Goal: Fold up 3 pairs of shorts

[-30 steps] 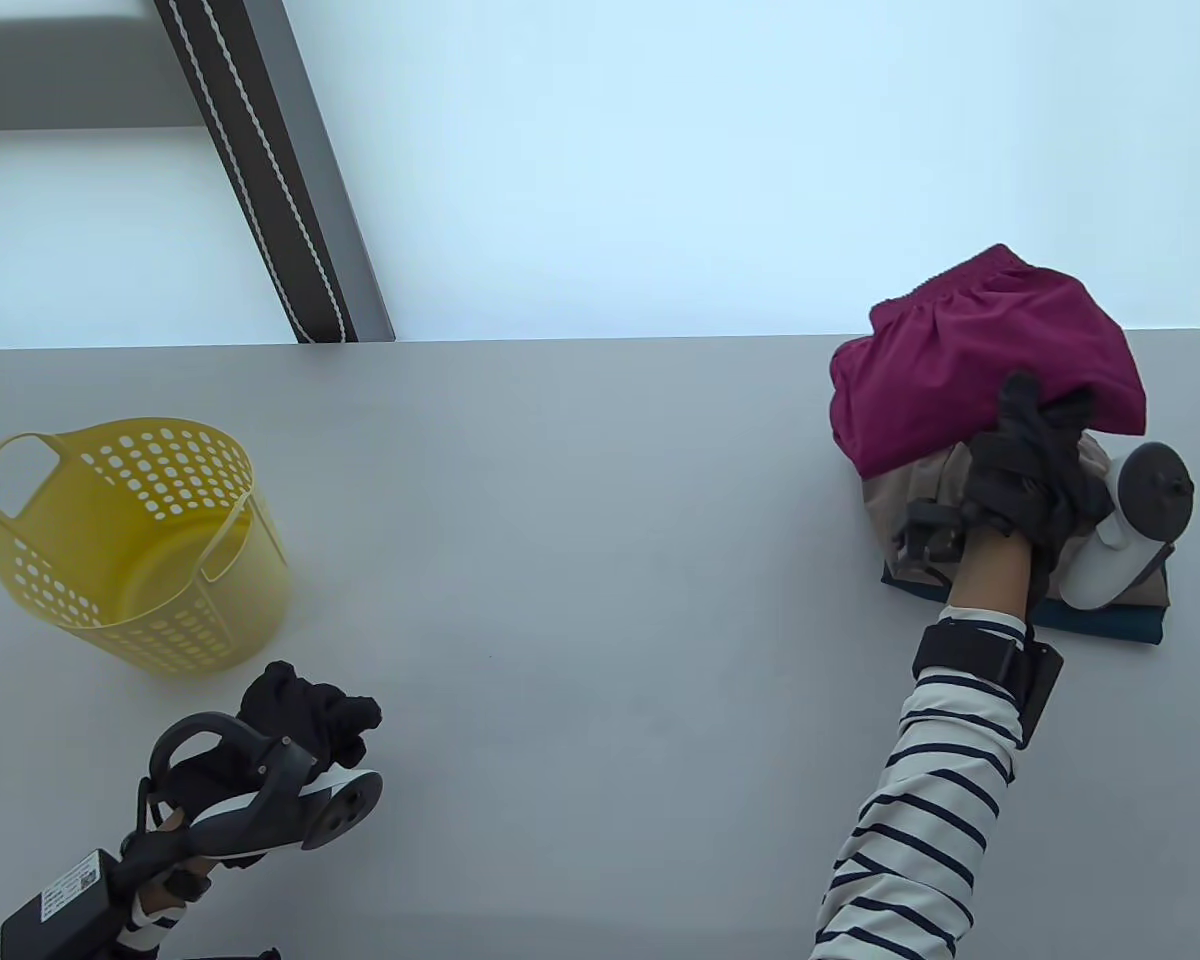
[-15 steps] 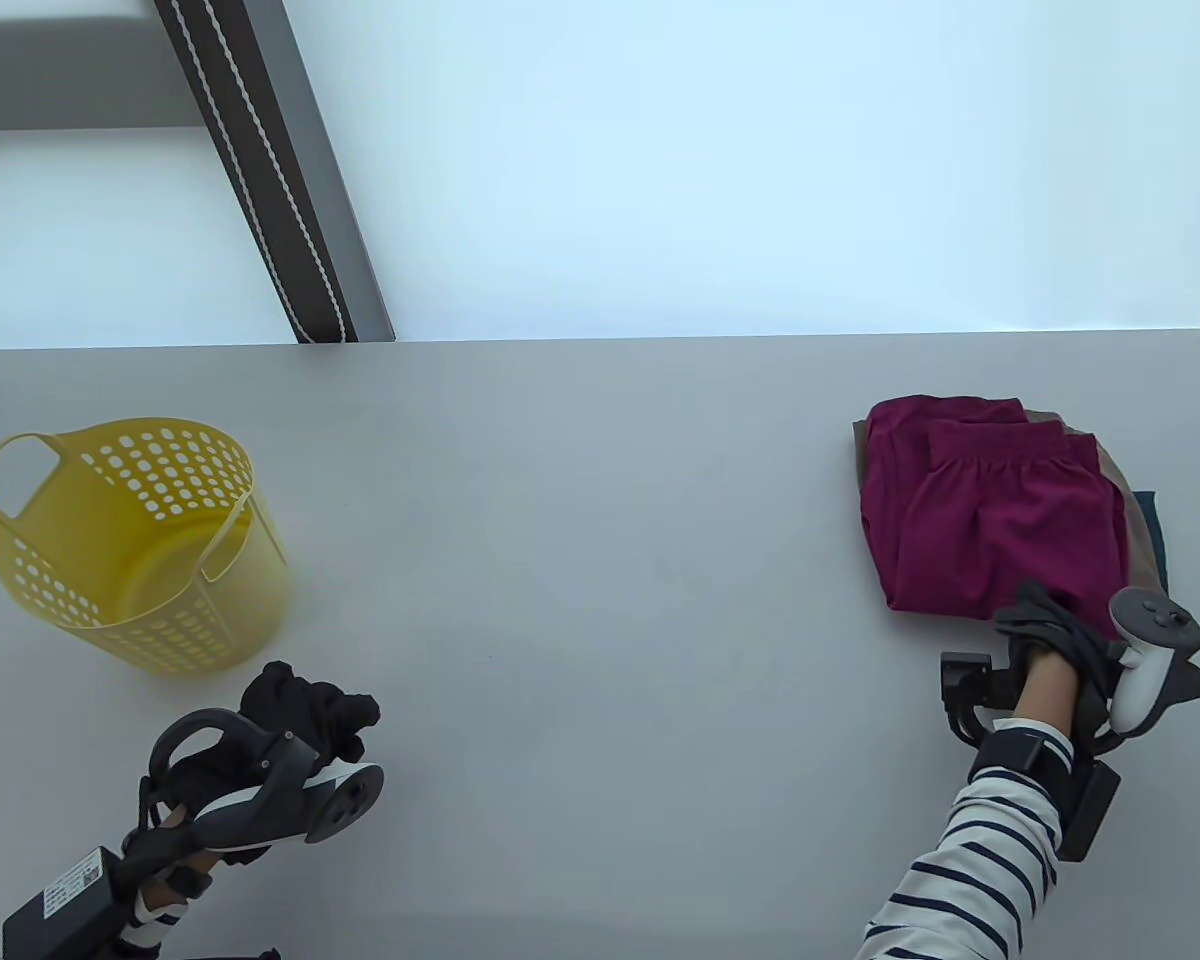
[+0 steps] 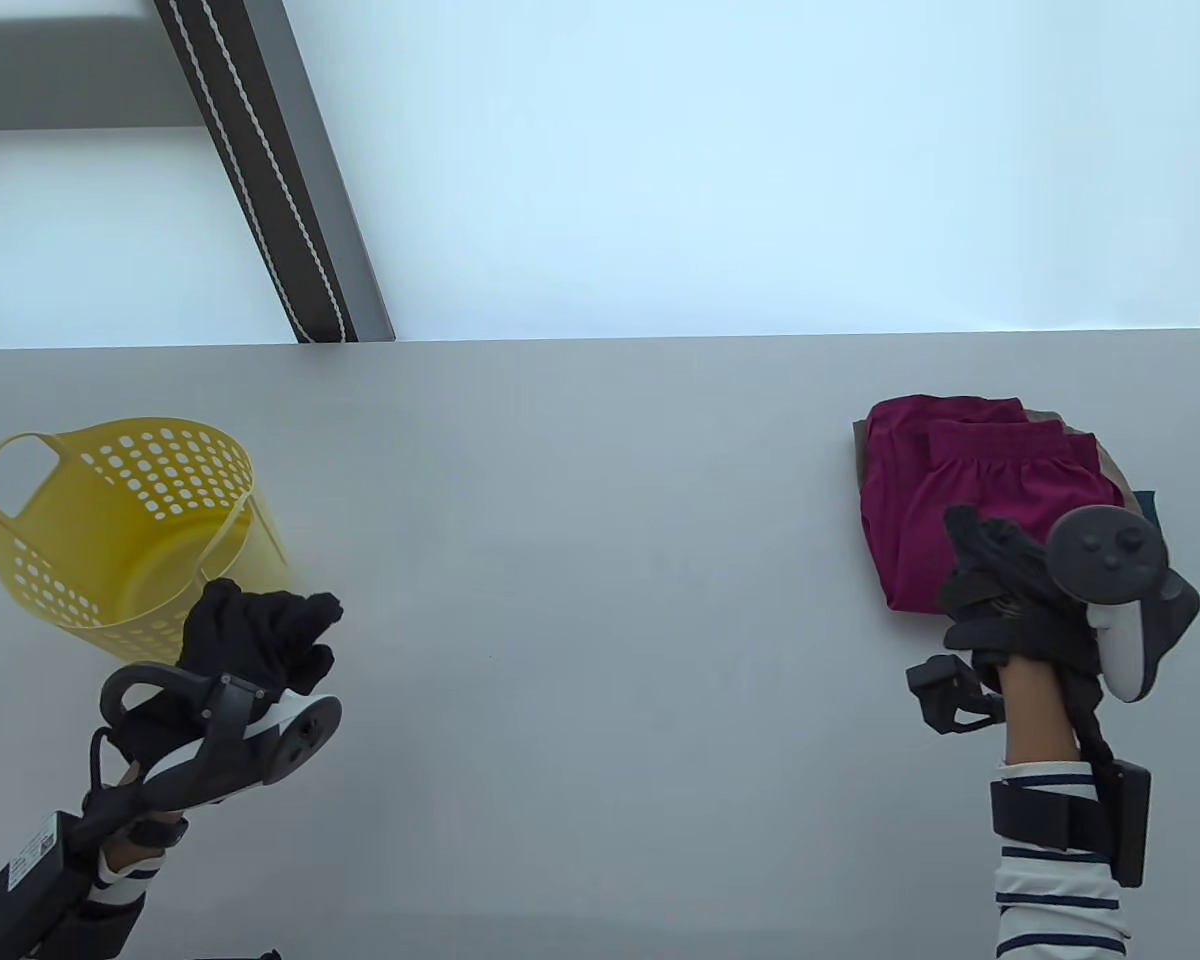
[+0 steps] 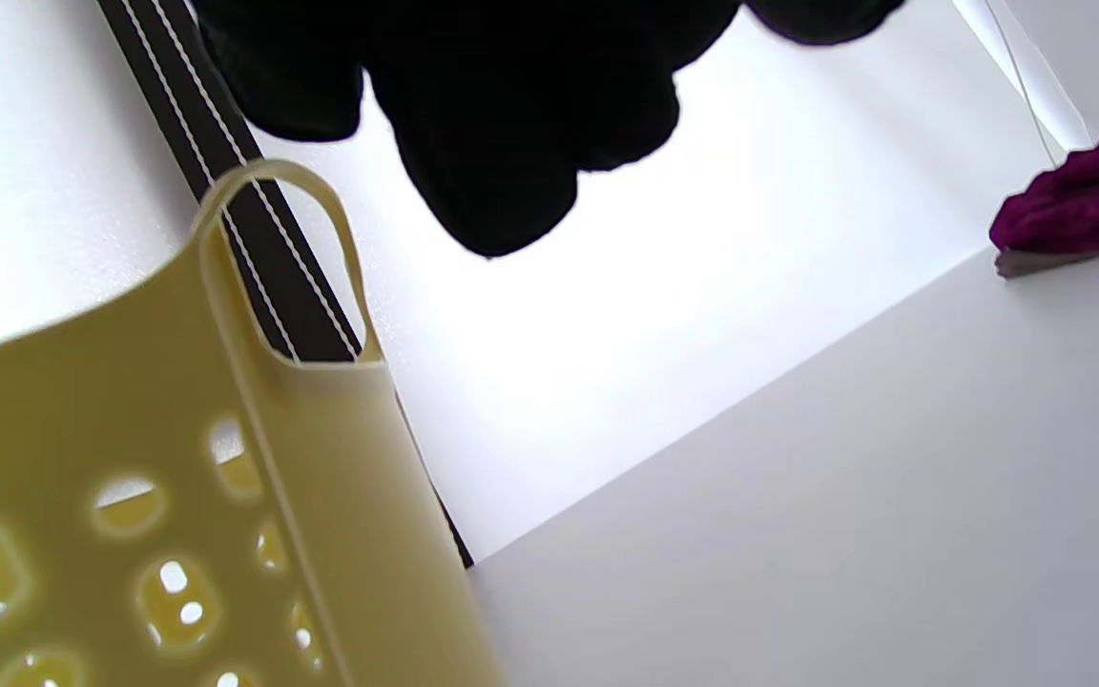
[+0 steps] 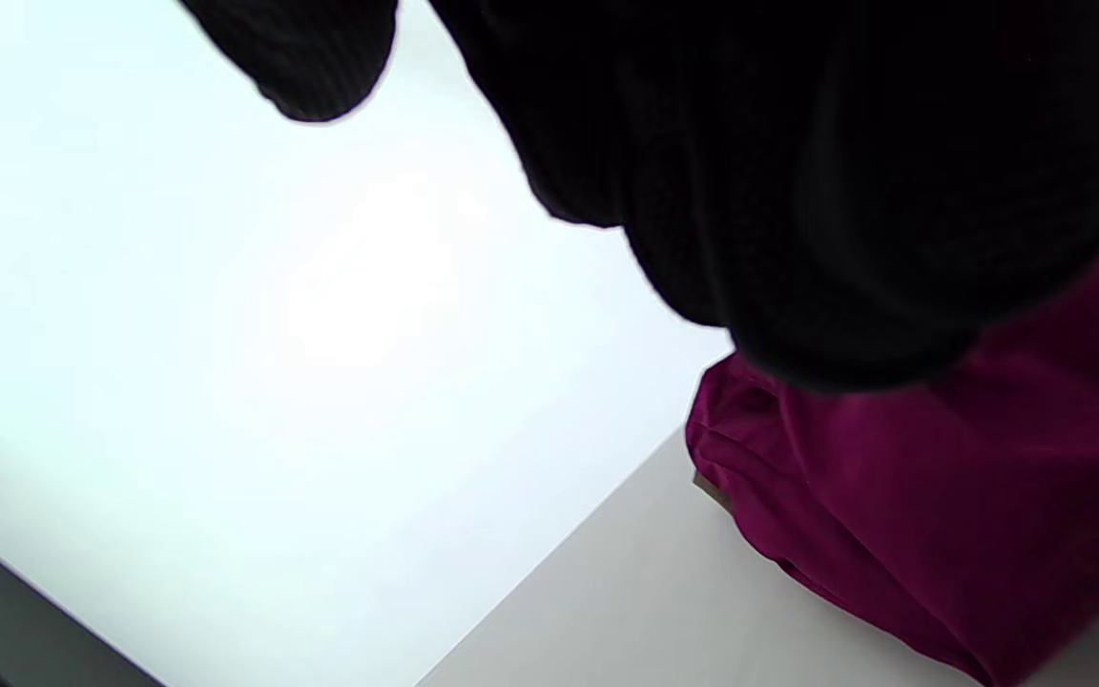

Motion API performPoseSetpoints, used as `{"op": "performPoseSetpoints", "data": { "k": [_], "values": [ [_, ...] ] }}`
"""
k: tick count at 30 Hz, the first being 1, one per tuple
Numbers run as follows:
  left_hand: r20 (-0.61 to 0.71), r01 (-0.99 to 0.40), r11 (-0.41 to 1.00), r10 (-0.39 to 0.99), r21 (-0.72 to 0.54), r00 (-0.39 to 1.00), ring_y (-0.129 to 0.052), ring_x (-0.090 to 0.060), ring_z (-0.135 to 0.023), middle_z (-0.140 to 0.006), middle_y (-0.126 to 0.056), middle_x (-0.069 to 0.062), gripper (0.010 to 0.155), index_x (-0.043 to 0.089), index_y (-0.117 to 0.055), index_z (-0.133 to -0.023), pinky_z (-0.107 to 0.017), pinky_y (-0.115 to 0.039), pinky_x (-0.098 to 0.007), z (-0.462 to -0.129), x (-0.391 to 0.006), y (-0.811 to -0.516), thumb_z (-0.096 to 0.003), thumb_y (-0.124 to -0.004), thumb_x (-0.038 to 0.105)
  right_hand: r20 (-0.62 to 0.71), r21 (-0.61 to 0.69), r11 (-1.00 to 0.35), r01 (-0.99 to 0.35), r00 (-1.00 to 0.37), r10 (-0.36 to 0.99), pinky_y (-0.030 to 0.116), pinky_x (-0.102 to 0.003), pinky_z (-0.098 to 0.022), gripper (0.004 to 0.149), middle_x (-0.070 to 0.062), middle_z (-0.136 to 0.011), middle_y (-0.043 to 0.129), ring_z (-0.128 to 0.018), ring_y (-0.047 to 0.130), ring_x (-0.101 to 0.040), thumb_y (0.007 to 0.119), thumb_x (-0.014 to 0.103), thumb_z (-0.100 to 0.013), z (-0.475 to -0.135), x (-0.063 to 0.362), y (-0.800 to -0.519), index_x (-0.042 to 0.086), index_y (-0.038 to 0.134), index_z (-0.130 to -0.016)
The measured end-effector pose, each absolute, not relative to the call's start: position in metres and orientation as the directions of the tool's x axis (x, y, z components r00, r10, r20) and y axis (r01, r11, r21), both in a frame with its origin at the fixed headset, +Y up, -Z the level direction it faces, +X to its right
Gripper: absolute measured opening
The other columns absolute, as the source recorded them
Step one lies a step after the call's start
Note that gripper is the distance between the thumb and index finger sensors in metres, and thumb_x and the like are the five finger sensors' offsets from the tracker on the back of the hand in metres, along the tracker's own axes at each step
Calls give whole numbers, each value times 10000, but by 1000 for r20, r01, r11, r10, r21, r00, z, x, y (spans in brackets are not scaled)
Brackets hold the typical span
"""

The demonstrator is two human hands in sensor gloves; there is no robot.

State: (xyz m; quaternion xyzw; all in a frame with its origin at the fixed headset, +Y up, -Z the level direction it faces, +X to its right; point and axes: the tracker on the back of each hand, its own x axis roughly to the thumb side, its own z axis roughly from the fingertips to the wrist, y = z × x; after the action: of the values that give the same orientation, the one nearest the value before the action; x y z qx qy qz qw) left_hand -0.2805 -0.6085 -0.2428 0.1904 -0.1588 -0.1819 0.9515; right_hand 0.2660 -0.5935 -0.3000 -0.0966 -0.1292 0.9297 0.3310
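A stack of folded shorts lies at the table's right. Magenta shorts [image 3: 980, 490] are on top, with a tan pair [image 3: 1110, 466] under them and a teal pair [image 3: 1147, 503] at the bottom. My right hand [image 3: 990, 560] rests with relaxed fingers on the near edge of the magenta shorts [image 5: 941, 496]. My left hand [image 3: 270, 625] hovers at the near left beside the yellow basket [image 3: 60, 590]. Its fingers are loosely curled and hold nothing. The left wrist view shows the magenta shorts [image 4: 1084, 200] far off to the right.
The perforated yellow basket [image 4: 177, 496] stands at the left of the grey table [image 3: 600, 600] and looks empty. A dark slanted post with a white cord [image 3: 270, 170] rises behind the table's far edge.
My right hand laid the magenta shorts flat on the stack, drew back to the near side, then came forward onto their near edge. My left hand moved up toward the basket.
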Motion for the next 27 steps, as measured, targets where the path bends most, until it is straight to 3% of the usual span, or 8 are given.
{"op": "performPoseSetpoints", "data": {
  "k": [3,6,9,12,16,19,21,27],
  "values": [
    [180,183,797,-341,576,923,-960,-156,-772,-874,-813,75,535,284,-480,-966,-712,-728,-526,-243,-280,-586,-482,-579,490,103,-445,-800,-403,-910,401,851,-406,-359,477,-149,-702,915,-513,1007,-343,603,511,-527,-283,213,-582,143,805,-754],
    [124,151,698,-327,700,937,-905,-194,-827,-943,-733,14,578,224,-390,-1002,-716,-699,-549,-240,-277,-581,-503,-532,479,252,-548,-813,-197,-966,64,781,-454,-525,475,-140,-853,819,-711,914,-372,609,497,-524,-265,167,-593,156,757,-819],
    [129,164,685,-355,710,926,-816,-266,-912,-1048,-589,-92,711,107,-208,-1054,-728,-652,-580,-236,-274,-598,-513,-467,488,346,-597,-802,12,-898,-272,647,-507,-686,576,-161,-1025,626,-922,744,-406,591,478,-523,-247,136,-624,129,590,-981],
    [185,190,734,-397,652,899,-734,-324,-971,-1117,-450,-189,804,24,-74,-1053,-742,-605,-610,-232,-273,-629,-501,-381,521,431,-562,-814,143,-789,-437,489,-538,-753,684,-187,-1111,401,-1041,532,-433,567,477,-517,-237,124,-660,113,381,-1066],
    [223,363,727,-573,583,789,-611,-426,-1046,-1158,-260,-309,923,-72,95,-1006,-755,-540,-657,-233,-272,-676,-457,-262,578,499,-413,-878,240,-747,-439,338,-563,-749,829,-220,-1112,150,-1052,268,-465,526,549,-483,-240,123,-705,122,122,-1068],
    [324,466,721,-666,514,672,-487,-526,-1092,-1157,-121,-386,1020,-105,207,-947,-764,-458,-709,-234,-271,-705,-403,-219,647,571,-114,-936,334,-749,-337,162,-701,-628,897,-315,-1030,-55,-920,17,-601,504,616,-453,-251,127,-736,182,-29,-1030],
    [371,520,713,-695,471,616,-415,-590,-1105,-1135,-53,-434,1098,-121,241,-918,-758,-417,-740,-237,-271,-718,-360,-231,698,562,-7,-935,356,-772,-298,136,-764,-551,921,-360,-983,-101,-854,-17,-669,483,650,-442,-256,131,-746,187,-75,-1008],
    [487,620,731,-668,286,563,-286,-713,-1080,-1049,45,-542,1240,-160,274,-863,-729,-355,-799,-247,-271,-745,-289,-319,766,532,124,-920,373,-807,-256,149,-806,-480,926,-382,-961,-106,-821,-2,-707,464,678,-438,-262,138,-758,182,-71,-1008]
  ]
}}
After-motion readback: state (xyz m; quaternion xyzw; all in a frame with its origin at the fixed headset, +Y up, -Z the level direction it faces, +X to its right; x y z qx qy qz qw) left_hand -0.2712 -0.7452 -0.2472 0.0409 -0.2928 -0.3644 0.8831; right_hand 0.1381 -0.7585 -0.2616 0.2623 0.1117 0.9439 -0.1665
